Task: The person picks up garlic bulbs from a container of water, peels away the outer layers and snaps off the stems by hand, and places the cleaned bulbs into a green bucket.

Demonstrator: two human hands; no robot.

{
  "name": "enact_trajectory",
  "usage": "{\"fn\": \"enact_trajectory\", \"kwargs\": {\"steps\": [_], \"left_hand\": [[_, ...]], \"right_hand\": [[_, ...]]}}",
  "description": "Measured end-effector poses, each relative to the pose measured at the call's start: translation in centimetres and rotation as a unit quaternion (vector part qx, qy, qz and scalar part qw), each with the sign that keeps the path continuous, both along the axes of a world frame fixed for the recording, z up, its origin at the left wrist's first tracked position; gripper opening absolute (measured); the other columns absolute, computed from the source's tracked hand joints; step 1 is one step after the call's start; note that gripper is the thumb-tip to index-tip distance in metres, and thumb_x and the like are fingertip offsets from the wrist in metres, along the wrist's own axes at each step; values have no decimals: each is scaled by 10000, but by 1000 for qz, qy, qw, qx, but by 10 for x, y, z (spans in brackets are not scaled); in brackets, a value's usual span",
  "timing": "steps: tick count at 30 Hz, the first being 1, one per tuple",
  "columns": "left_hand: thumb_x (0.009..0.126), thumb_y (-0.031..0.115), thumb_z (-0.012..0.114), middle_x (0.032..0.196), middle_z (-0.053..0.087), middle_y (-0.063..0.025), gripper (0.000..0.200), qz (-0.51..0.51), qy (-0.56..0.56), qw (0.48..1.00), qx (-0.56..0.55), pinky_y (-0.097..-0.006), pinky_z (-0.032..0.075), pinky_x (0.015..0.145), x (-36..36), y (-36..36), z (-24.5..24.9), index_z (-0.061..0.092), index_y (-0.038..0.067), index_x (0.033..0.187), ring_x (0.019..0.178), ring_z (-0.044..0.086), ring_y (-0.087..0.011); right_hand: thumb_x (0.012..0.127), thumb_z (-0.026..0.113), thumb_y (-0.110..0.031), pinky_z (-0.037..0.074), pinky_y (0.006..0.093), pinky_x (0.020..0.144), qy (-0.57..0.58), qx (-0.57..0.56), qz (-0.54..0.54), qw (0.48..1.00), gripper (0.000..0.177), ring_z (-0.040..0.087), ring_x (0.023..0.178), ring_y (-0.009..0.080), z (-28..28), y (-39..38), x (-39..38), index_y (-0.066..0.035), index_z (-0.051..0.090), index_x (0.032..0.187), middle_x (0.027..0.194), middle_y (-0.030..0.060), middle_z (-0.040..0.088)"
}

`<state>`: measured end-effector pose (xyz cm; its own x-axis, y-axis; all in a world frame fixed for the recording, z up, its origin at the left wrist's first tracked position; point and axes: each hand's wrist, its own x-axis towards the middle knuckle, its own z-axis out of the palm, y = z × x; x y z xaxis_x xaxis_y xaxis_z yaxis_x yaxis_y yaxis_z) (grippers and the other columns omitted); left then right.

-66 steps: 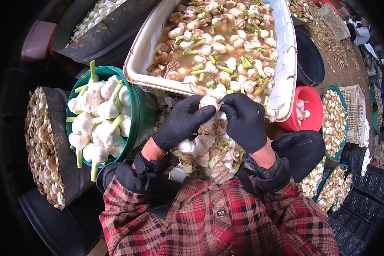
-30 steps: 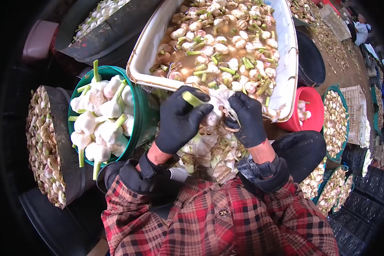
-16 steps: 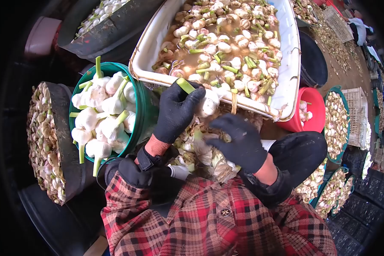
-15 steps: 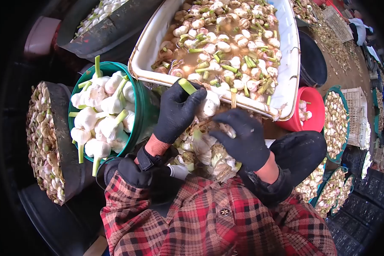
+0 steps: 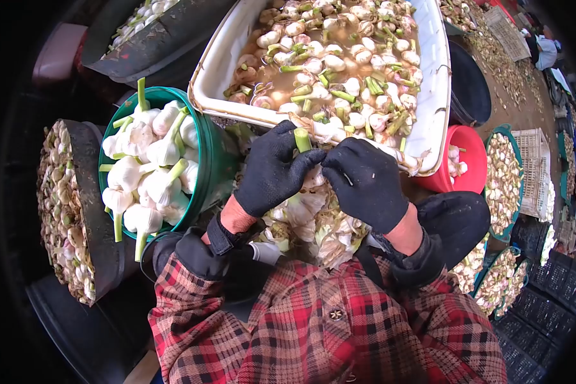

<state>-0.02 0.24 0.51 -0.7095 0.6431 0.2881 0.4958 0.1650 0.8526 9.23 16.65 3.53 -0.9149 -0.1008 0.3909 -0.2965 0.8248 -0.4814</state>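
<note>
Main change: right hand is back up. Half a second ago it was off the bulb, over the loose peelings; now its fingertips are right by the left thumb. Left hand keeps its hold on the green-stemmed garlic bulb — fingers wrapped round, thumb across, cut stem sticking up more upright than before. Bulb itself is now mostly hidden behind the gloves; it sits between the two hands, above the peelings and just in front of the white tub. Right thumb and fingers look curled in close together, but can't tell if they pinch skin or nothing.

Reads as both hands working one bulb again, so this one is probably not finished — it's not in with the white bulbs in the green bucket. Bucket contents look unchanged over these frames. Red bucket stands apart, on the right.
</note>
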Motion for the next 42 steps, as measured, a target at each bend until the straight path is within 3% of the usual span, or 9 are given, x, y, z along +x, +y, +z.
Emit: {"fn": "enact_trajectory", "kwargs": {"steps": [7, 17, 24, 30, 32, 33, 35, 37, 42], "left_hand": [[775, 110, 710, 727, 562, -148, 150, 28, -34, 997, 62, -375, 430, 592, 1, 5, -3, 645, -18, 817, 645, 555, -290], [814, 138, 733, 615, 596, -35, 194, 162, -165, 970, 73, -281, 416, 524, 5, 8, -9, 660, -32, 756, 572, 504, -71], [869, 275, 681, 663, 608, -8, 285, 265, -461, 837, 133, -267, 443, 515, -9, -1, 5, 679, -6, 821, 543, 542, -106], [956, 353, 540, 920, 657, -17, 350, 195, -598, 753, 194, -242, 504, 645, -7, -8, -13, 631, 40, 1084, 759, 613, -103], [964, 397, 518, 980, 651, -37, 384, 119, -398, 894, 167, -260, 514, 695, 3, -12, -18, 618, 61, 1121, 835, 612, -112], [964, 397, 518, 980, 651, -37, 384, 119, -398, 894, 167, -260, 514, 695, 3, -11, -15, 618, 61, 1121, 835, 612, -112], [959, 300, 561, 1056, 631, -49, 343, 140, -629, 723, 249, -289, 518, 765, 3, -6, -7, 578, 35, 1176, 925, 609, -146], [884, 173, 653, 1119, 616, -72, 431, 109, -651, 708, 251, -329, 494, 888, -3, -13, -17, 515, -4, 1252, 1012, 604, -200], [750, 85, 685, 1223, 576, -113, 624, 69, -200, 975, 73, -327, 403, 1007, 9, -19, -12, 457, -15, 1322, 1143, 535, -200]], "right_hand": [[697, 649, -20, 452, 397, 536, -18, -14, 15, 1000, 141, 580, 621, 308, -12, -4, -2, -53, 539, 779, 719, 106, 542], [704, 640, -101, 457, 404, 515, -53, 69, 49, 995, 117, 571, 623, 304, -36, -18, 23, -57, 544, 753, 701, 106, 519], [740, 653, -162, 479, 433, 548, -204, 178, 94, 958, 140, 597, 647, 300, -61, -5, 36, -58, 569, 780, 739, 101, 553], [716, 799, -247, 515, 353, 576, -129, -237, -95, 958, 313, 647, 630, 265, -31, -22, 11, -44, 616, 868, 755, 115, 642], [730, 787, -245, 512, 354, 573, -122, -246, -103, 956, 293, 641, 621, 260, -26, -31, 2, -50, 623, 875, 751, 116, 643], [745, 774, -243, 508, 355, 570, -114, -256, -111, 953, 273, 636, 612, 255, -25, -32, -1, -56, 630, 881, 747, 116, 644], [762, 755, -229, 501, 345, 562, -90, -204, -101, 970, 248, 627, 596, 223, -31, -29, -4, -51, 628, 880, 731, 111, 637], [780, 735, -214, 495, 334, 554, -67, -149, -89, 982, 223, 619, 580, 190, -30, -24, -3, -46, 627, 879, 715, 107, 629], [861, 586, -55, 438, 260, 509, -185, -630, -5, 754, 109, 543, 549, 126, 7, -1, 6, 45, 599, 903, 694, 84, 593]]}}
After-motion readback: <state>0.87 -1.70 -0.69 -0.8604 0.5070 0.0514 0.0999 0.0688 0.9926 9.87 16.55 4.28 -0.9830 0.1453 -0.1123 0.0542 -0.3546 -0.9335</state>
